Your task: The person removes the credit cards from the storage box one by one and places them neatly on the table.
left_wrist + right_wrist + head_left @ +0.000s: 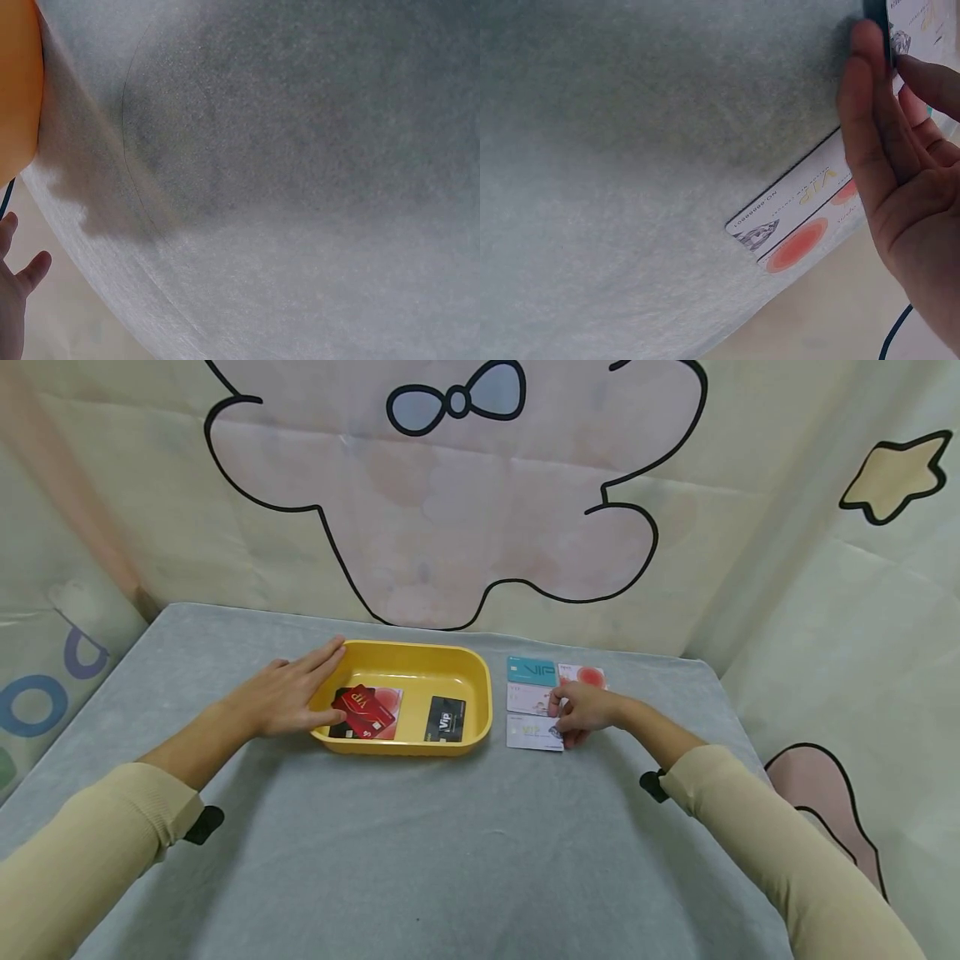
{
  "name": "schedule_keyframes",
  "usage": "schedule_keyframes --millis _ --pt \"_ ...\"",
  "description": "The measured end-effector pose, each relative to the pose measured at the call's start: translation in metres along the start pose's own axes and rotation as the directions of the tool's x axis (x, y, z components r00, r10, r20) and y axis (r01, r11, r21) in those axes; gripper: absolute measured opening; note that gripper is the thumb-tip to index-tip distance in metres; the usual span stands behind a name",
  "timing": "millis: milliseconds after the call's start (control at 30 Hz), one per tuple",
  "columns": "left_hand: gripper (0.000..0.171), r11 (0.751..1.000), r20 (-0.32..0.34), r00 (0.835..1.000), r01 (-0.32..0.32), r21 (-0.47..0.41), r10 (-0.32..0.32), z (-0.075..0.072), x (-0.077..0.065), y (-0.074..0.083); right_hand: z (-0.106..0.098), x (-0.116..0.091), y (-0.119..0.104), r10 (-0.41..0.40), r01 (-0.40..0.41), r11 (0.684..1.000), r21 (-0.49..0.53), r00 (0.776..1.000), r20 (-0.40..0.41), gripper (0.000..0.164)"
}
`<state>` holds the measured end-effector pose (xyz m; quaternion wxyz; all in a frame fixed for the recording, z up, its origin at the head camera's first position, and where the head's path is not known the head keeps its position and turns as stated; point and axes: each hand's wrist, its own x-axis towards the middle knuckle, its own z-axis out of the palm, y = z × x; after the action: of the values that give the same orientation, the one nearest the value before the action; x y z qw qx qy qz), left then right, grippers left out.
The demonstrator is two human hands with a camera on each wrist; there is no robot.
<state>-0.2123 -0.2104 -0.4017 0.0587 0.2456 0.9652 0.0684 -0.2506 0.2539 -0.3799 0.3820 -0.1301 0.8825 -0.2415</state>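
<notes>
My left hand [292, 693] rests on the left end of a yellow tray [480, 693], fingers stretched along the rim and thumb near the front. Inside the tray, a red VIP card [365, 710] overlaps a pink-and-white card [392, 697] and a dark card; a black VIP card [446, 720] lies apart on the right. My right hand [588, 710] pinches the right edge of a white VIP card [528, 733], its thumb over the printed diamond [901, 41]. Behind that card lie another white card [527, 697], a teal VIP card [531, 671] and a red-circle card [590, 676].
Grey cloth [420, 852] covers the table, whose back edge meets a hanging printed curtain [450, 527]. Another white VIP card [817, 184] lies beside the red-circle card in the right wrist view; my right hand hides it from the head view.
</notes>
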Motion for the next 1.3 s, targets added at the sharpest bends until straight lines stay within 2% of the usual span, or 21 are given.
schedule_keyframes --millis 233,367,500,633,800,867,933,1133,1300 --pt "0.097 1.0 -0.012 1.0 0.009 -0.012 -0.009 0.0 0.0 0.001 0.0 -0.002 0.0 -0.014 0.014 0.999 -0.04 1.0 -0.019 0.018" --pt "0.098 1.0 -0.014 1.0 0.009 -0.009 -0.009 0.001 0.001 0.001 -0.004 -0.004 -0.005 -0.068 0.063 0.994 -0.094 0.997 -0.043 0.015" --pt "0.098 1.0 -0.008 1.0 0.001 -0.008 -0.001 0.0 0.0 0.0 -0.009 0.0 -0.02 -0.143 0.123 0.979 -0.161 0.983 -0.117 0.011" --pt "0.098 1.0 0.0 1.0 0.003 -0.011 -0.003 0.0 -0.001 0.0 -0.01 0.007 -0.044 -0.214 0.189 0.974 -0.128 0.951 -0.224 0.012" --pt "0.098 1.0 0.006 1.0 0.002 -0.014 -0.002 0.0 0.0 0.001 -0.01 0.014 -0.072 -0.327 0.338 0.941 -0.033 0.877 -0.352 0.012" --pt "0.098 1.0 0.002 1.0 0.003 -0.017 -0.003 0.0 -0.001 0.001 -0.01 0.016 -0.083 -0.351 0.379 0.926 0.0 0.858 -0.376 0.014" --pt "0.098 1.0 0.001 1.0 0.003 -0.016 -0.003 0.0 -0.001 0.001 -0.009 0.019 -0.092 -0.356 0.396 0.918 0.032 0.856 -0.376 0.02" --pt "0.098 1.0 -0.002 1.0 0.003 -0.019 -0.003 -0.001 -0.001 0.001 -0.004 0.025 -0.11 -0.377 0.414 0.908 0.064 0.874 -0.305 0.038" --pt "0.098 1.0 0.012 1.0 0.007 -0.013 -0.007 -0.001 0.0 0.001 -0.002 0.031 -0.121 -0.344 0.369 0.923 0.111 0.919 -0.191 0.049"
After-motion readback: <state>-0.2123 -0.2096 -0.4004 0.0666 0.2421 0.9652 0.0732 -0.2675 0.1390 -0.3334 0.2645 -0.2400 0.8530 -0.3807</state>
